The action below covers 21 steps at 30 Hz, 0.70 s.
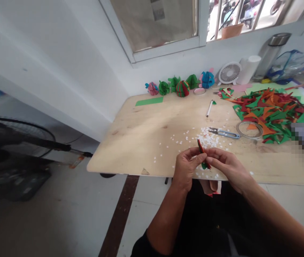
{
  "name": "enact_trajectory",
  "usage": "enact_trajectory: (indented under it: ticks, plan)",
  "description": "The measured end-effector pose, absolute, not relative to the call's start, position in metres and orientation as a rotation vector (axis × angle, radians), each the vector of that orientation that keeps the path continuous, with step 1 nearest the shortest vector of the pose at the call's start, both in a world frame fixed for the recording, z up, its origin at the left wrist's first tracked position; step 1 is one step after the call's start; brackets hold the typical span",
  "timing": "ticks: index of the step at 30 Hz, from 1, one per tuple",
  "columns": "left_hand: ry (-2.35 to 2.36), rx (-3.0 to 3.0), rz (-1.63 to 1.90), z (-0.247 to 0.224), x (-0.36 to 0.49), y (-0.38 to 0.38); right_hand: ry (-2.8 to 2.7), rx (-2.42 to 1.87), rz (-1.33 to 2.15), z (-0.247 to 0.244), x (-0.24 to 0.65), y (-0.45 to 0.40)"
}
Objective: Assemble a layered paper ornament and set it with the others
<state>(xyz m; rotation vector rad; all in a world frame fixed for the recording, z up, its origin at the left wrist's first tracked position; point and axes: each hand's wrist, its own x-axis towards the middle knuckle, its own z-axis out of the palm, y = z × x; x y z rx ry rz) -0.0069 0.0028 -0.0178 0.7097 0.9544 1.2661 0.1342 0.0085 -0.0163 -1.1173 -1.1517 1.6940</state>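
Observation:
Between both hands, over the front edge of the table, is a thin folded stack of red and green paper (200,145). My left hand (189,162) pinches it from the left side, thumb on top. From the right, my right hand (225,164) pinches the same paper with thumb and fingertips. Small white paper bits (207,137) lie scattered just beyond the hands. Blue-handled thread snips (225,133) rest on the table past my right hand, beside a roll of clear tape (249,129). The fingers hide part of the folded paper.
A heap of red, orange and green paper scraps (272,110) covers the right side. Folded paper ornaments (182,88) line the wall, near a small white fan (230,73). A white pen (210,108) and a green paper strip (149,101) lie on the wooden table (130,142).

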Motion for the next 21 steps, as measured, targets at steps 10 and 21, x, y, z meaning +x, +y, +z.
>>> enact_trajectory:
  ticks: [10, 21]
  plan:
    - [0.988, 0.760, 1.233, -0.019, -0.009, 0.004, -1.194, -1.193, 1.693, -0.021, 0.143, 0.010]
    - [1.022, 0.796, 1.227, -0.018, -0.006, 0.006, -1.370, -1.158, 1.404, -0.015, 0.142, 0.008]
